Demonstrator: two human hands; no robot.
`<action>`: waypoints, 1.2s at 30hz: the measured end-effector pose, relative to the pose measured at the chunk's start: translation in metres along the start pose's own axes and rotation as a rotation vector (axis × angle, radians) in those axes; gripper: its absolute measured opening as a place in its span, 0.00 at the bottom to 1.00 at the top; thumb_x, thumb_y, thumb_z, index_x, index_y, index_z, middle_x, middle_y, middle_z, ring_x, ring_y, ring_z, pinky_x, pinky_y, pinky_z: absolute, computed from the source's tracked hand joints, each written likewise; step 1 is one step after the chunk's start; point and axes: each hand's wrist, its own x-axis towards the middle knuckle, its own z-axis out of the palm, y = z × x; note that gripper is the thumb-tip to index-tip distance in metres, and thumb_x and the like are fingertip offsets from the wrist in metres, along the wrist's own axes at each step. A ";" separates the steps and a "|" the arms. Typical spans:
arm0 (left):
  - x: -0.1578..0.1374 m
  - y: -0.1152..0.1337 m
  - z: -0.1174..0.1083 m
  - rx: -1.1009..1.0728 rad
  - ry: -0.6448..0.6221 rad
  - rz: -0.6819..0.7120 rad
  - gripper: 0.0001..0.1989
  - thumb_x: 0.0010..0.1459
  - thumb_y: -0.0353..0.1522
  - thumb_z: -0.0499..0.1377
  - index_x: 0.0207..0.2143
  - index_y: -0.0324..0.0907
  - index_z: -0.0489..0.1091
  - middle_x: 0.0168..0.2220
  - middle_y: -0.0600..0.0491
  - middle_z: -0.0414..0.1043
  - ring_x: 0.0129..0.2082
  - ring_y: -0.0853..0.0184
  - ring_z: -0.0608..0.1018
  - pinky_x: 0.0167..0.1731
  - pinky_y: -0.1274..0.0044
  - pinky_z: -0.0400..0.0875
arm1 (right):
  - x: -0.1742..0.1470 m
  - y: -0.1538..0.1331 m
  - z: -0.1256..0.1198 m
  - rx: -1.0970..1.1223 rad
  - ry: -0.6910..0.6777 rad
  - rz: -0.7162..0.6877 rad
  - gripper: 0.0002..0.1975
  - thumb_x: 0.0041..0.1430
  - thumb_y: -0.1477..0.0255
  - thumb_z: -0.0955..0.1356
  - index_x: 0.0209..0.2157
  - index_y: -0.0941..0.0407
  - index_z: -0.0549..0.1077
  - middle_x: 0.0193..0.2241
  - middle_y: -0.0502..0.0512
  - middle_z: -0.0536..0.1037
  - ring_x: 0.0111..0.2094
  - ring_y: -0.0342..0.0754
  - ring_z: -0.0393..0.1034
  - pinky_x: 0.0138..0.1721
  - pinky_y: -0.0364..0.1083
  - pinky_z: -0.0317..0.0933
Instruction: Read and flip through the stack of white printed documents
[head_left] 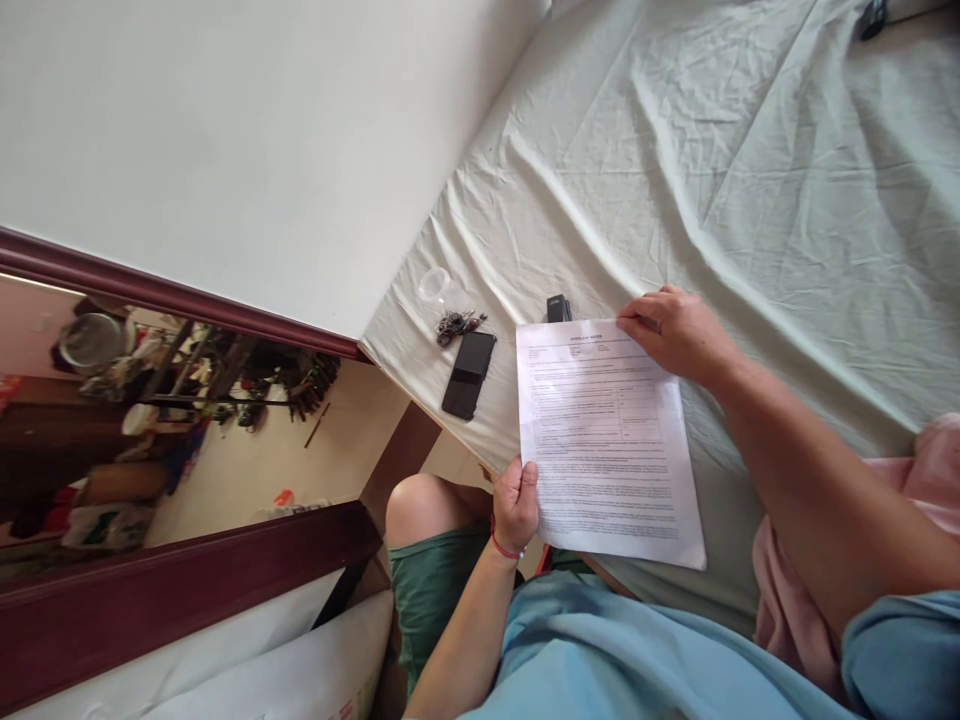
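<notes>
A printed sheet of paper (607, 450), perhaps several together, is held up over the bed's edge, its text facing me. My left hand (516, 505) grips its lower left edge, thumb on top and a red band around the wrist. At the upper right corner my right hand (679, 330) pinches the paper between thumb and fingers. Just behind the top edge lies a black stapler-like object (557, 307), partly hidden by the paper. To the left of the paper, a black phone (469, 375) rests on the sheet-covered bed.
Near the phone lie a small dark tangled bundle (459, 326) and a clear plastic container (433, 285). The pale bedsheet (750, 180) is wrinkled. A white wall (247, 150) borders the bed at left, beside a dark red door frame (187, 570). Pink cloth (787, 585) lies at right.
</notes>
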 end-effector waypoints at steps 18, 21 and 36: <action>0.000 -0.003 -0.001 -0.034 -0.011 0.040 0.24 0.72 0.48 0.53 0.31 0.40 0.72 0.24 0.54 0.70 0.26 0.68 0.69 0.30 0.76 0.64 | 0.000 -0.002 0.001 -0.011 0.002 0.012 0.14 0.66 0.67 0.64 0.35 0.53 0.82 0.32 0.57 0.82 0.40 0.57 0.71 0.42 0.53 0.65; 0.000 -0.003 -0.001 -0.027 -0.013 0.046 0.23 0.73 0.47 0.53 0.32 0.40 0.73 0.25 0.53 0.71 0.26 0.68 0.69 0.30 0.76 0.64 | 0.000 -0.003 0.000 -0.011 -0.017 0.015 0.14 0.67 0.67 0.64 0.36 0.54 0.82 0.33 0.58 0.82 0.40 0.56 0.71 0.42 0.52 0.65; 0.002 0.000 -0.001 -0.149 -0.023 -0.092 0.24 0.70 0.50 0.55 0.33 0.40 0.74 0.27 0.53 0.73 0.28 0.67 0.70 0.32 0.76 0.64 | 0.000 -0.001 -0.001 -0.015 -0.008 0.045 0.12 0.66 0.68 0.65 0.36 0.53 0.82 0.32 0.56 0.82 0.40 0.56 0.73 0.44 0.52 0.65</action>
